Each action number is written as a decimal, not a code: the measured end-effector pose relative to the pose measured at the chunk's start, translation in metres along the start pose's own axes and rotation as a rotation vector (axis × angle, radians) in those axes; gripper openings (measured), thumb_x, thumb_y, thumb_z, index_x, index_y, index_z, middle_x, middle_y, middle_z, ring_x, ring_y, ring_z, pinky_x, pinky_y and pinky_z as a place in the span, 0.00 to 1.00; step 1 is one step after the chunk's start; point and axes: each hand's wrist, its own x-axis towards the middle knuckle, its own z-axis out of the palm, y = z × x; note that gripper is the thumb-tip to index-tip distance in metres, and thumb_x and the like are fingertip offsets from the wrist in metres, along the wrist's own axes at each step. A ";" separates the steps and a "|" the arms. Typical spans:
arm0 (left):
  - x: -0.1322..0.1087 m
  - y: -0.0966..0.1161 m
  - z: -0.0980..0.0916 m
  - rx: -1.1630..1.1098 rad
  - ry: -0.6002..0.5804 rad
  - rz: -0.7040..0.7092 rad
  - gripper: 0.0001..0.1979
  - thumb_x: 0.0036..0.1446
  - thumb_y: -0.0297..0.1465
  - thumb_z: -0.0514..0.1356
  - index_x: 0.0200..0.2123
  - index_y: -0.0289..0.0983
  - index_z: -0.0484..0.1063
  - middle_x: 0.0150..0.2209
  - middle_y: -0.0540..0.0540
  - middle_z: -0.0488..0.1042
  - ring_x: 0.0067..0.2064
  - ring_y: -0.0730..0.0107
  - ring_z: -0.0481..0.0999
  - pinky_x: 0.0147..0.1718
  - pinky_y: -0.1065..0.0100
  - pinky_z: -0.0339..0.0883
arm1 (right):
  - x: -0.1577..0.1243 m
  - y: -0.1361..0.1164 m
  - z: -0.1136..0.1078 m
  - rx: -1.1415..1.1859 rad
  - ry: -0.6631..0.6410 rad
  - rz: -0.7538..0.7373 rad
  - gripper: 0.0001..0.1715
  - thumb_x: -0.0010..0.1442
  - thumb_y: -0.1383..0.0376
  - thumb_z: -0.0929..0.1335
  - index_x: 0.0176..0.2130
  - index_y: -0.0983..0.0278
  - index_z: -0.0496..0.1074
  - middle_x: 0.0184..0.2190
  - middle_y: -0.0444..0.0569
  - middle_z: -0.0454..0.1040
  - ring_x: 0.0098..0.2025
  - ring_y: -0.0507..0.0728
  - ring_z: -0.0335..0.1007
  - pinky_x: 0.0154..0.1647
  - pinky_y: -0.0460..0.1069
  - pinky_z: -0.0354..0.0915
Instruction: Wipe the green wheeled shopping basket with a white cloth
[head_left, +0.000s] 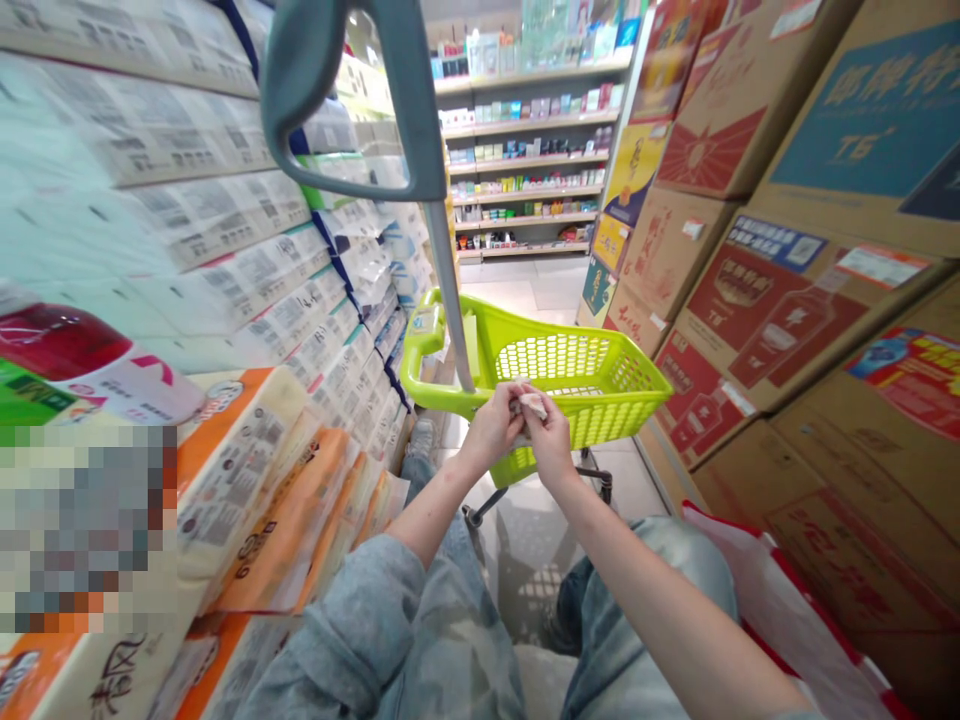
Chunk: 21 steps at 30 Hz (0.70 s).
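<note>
A small crumpled, whitish piece that looks like tissue [534, 404] is pinched between both hands, mostly covered by the fingers. My left hand [493, 432] closes on its left side, fingertips bent inward. From the right, my right hand [551, 438] grips the same piece with thumb and fingers. Both hands are held in front of the near side of a lime-green basket cart [622, 412]. A grey pole [448, 290] rises from the cart to a looped grey handle [427, 110] above the hands.
Packs of paper tissue [255, 500] are stacked close on the left, with a red-liquid bottle [82, 350] on top. Cardboard cartons [787, 310] wall the right side. A red-edged white bag [780, 590] stands by my right knee. Stocked shelves [525, 160] close off the aisle ahead.
</note>
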 end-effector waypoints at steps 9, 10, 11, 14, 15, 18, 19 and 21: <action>-0.009 -0.026 -0.088 0.505 0.404 -0.008 0.08 0.60 0.32 0.49 0.38 0.36 0.64 0.38 0.42 0.71 0.43 0.65 0.69 0.45 0.61 0.62 | -0.021 0.019 -0.007 0.001 0.136 0.163 0.21 0.51 0.58 0.67 0.45 0.65 0.71 0.43 0.53 0.75 0.43 0.59 0.71 0.43 0.54 0.67; -0.005 -0.031 -0.096 0.581 0.338 -0.005 0.10 0.61 0.32 0.48 0.35 0.36 0.66 0.35 0.43 0.72 0.41 0.65 0.70 0.45 0.61 0.61 | -0.026 0.022 -0.006 0.011 0.140 0.181 0.23 0.52 0.57 0.67 0.46 0.65 0.70 0.44 0.54 0.74 0.43 0.59 0.70 0.44 0.54 0.67; -0.001 -0.035 -0.101 0.648 0.266 0.007 0.13 0.61 0.33 0.47 0.32 0.36 0.68 0.32 0.44 0.72 0.39 0.66 0.70 0.45 0.61 0.61 | -0.031 0.025 -0.004 0.017 0.134 0.199 0.25 0.52 0.57 0.67 0.48 0.65 0.68 0.45 0.54 0.73 0.44 0.59 0.70 0.44 0.54 0.67; 0.006 -0.040 -0.105 0.774 0.115 0.061 0.20 0.62 0.34 0.45 0.23 0.37 0.69 0.25 0.45 0.73 0.33 0.68 0.71 0.48 0.62 0.59 | -0.043 0.030 0.005 -0.014 0.090 0.205 0.29 0.54 0.56 0.67 0.53 0.64 0.64 0.49 0.55 0.70 0.48 0.59 0.68 0.46 0.55 0.66; 0.007 -0.040 -0.104 0.799 0.107 0.063 0.22 0.63 0.34 0.45 0.21 0.37 0.70 0.24 0.45 0.73 0.31 0.68 0.71 0.48 0.62 0.59 | -0.045 0.031 0.008 -0.049 0.083 0.177 0.30 0.54 0.56 0.66 0.54 0.64 0.64 0.51 0.55 0.69 0.49 0.59 0.67 0.48 0.55 0.65; 0.008 -0.037 -0.100 0.834 0.108 0.062 0.23 0.63 0.34 0.45 0.21 0.36 0.71 0.24 0.44 0.74 0.30 0.68 0.71 0.45 0.63 0.60 | -0.045 0.029 0.019 -0.207 0.106 0.037 0.28 0.55 0.58 0.66 0.54 0.64 0.64 0.53 0.56 0.65 0.54 0.59 0.62 0.53 0.56 0.60; 0.007 -0.036 -0.098 0.836 0.108 0.064 0.23 0.62 0.34 0.45 0.21 0.36 0.71 0.24 0.44 0.74 0.30 0.68 0.70 0.44 0.63 0.60 | -0.043 0.028 0.022 -0.261 0.125 -0.010 0.27 0.55 0.59 0.65 0.53 0.64 0.64 0.53 0.56 0.64 0.54 0.60 0.61 0.54 0.56 0.59; 0.005 -0.033 -0.096 0.834 0.112 0.069 0.22 0.62 0.34 0.45 0.22 0.36 0.72 0.24 0.44 0.74 0.30 0.68 0.70 0.44 0.63 0.60 | -0.039 0.028 0.028 -0.361 0.184 -0.086 0.24 0.55 0.61 0.64 0.51 0.63 0.65 0.51 0.56 0.64 0.54 0.59 0.60 0.55 0.56 0.57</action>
